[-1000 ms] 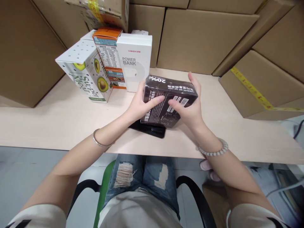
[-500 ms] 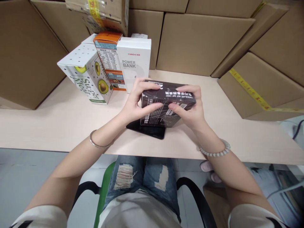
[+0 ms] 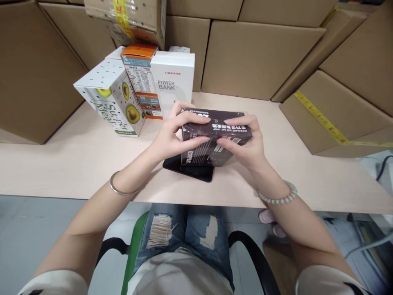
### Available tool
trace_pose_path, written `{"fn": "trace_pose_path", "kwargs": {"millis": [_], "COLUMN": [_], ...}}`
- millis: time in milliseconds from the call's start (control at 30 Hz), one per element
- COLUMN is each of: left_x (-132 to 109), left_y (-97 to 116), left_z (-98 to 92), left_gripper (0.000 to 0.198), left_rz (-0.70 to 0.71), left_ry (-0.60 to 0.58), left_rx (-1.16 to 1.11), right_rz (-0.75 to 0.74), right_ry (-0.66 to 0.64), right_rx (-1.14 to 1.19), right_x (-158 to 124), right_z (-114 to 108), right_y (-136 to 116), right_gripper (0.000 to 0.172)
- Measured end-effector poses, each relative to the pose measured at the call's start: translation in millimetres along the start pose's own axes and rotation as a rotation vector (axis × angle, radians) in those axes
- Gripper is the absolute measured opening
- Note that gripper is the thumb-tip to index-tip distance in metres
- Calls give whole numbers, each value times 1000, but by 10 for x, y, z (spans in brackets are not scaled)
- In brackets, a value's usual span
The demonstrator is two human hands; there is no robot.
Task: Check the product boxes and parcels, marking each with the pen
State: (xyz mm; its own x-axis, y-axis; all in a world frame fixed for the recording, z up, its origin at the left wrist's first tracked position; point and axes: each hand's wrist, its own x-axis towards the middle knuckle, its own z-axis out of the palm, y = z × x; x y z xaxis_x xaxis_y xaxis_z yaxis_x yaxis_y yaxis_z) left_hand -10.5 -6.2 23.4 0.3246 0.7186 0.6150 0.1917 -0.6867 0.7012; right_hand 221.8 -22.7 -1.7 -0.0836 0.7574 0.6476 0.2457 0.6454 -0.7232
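A dark brown box of chocolate nut oat crisp [image 3: 205,149], wrapped in shiny clear film, is held upright between my two hands. My left hand [image 3: 176,133] grips its left end, thumb across the near face and fingers over the top. At the right end, my right hand [image 3: 245,137] has its thumb on the near face by the barcode and its fingers on the top. Below the box a black smartphone [image 3: 196,173] lies flat on the table, partly covered from view by the box. Whether the box touches the phone I cannot tell.
Behind my left hand stand a white power bank box [image 3: 176,82], an orange-topped box [image 3: 143,73] and a white avocado-print box [image 3: 119,106]. Brown cartons [image 3: 260,57] line the back and sides of the pale table [image 3: 61,172]. A taped carton [image 3: 141,24] hangs over the small boxes.
Both hands keep their grip on the box. The box has tipped slightly, showing more of its top lettering, and my left fingers have shifted a little. The whole view has moved slightly.
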Motion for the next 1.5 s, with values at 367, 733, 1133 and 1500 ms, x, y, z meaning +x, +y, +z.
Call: {"fn": "trace_pose_path", "kwargs": {"millis": [367,733,1133,1500], "left_x": [30,66,106,50], "left_y": [-127,-472,-603,-614], "left_z": [-223,-444,-601,-491], "left_gripper": [57,48,43,48], "left_rz": [52,271,374,431], "left_ry": [61,253,210,149], "left_rx": [159,480,693,733], "right_rz": [251,73,53,-15], "right_ry": [-182,-763,-859,-713], "right_rx": [-103,-1053,-1214,-1231], "right_x": [132,-1,426,333], "right_z": [-272,30,374,-153], "right_y": [395,223,577,308], "right_gripper": [79,42,50,28]}}
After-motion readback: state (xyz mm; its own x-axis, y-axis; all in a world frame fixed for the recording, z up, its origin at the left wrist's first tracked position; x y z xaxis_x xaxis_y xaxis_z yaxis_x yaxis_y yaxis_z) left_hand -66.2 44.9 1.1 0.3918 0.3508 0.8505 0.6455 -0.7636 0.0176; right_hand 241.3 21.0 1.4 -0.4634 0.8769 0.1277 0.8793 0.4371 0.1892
